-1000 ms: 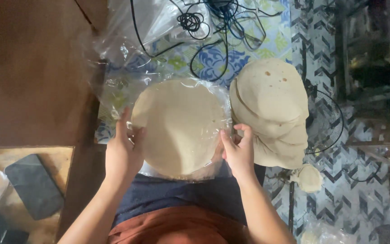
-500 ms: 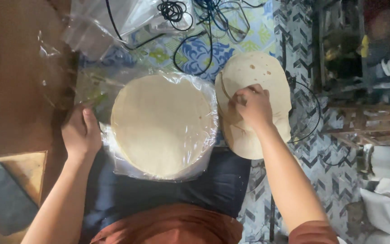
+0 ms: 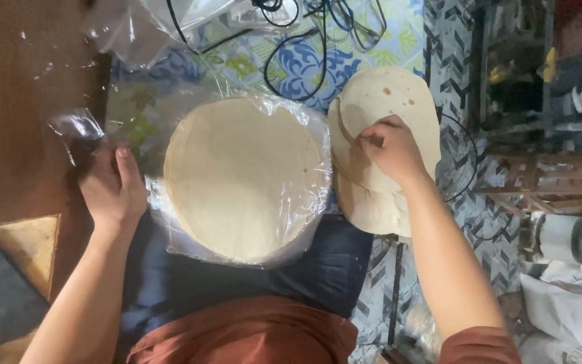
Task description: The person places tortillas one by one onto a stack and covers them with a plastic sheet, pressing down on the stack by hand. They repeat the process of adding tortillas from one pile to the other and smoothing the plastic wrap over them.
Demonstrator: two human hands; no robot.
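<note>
A stack of pale round flatbreads [image 3: 244, 175] lies on clear plastic wrap [image 3: 308, 114] over my lap. To its right sits a second, looser pile of flatbreads [image 3: 389, 98] with brown spots. My right hand [image 3: 392, 148] rests on that pile, its fingers pinching the edge of the top flatbread. My left hand [image 3: 112, 185] is at the left of the wrapped stack, fingers closed on the edge of the clear plastic wrap.
Black cables [image 3: 291, 40] trail over a blue and green patterned cloth [image 3: 304, 64] beyond the stacks. A brown wooden surface [image 3: 21, 101] fills the left. A loose clear plastic bag [image 3: 143, 27] lies at the top left. Shelving and clutter [image 3: 540, 101] stand at the right.
Both hands have left the wrapped stack's edges. My right hand moved right onto the spotted pile, and my left hand moved left to the plastic wrap.
</note>
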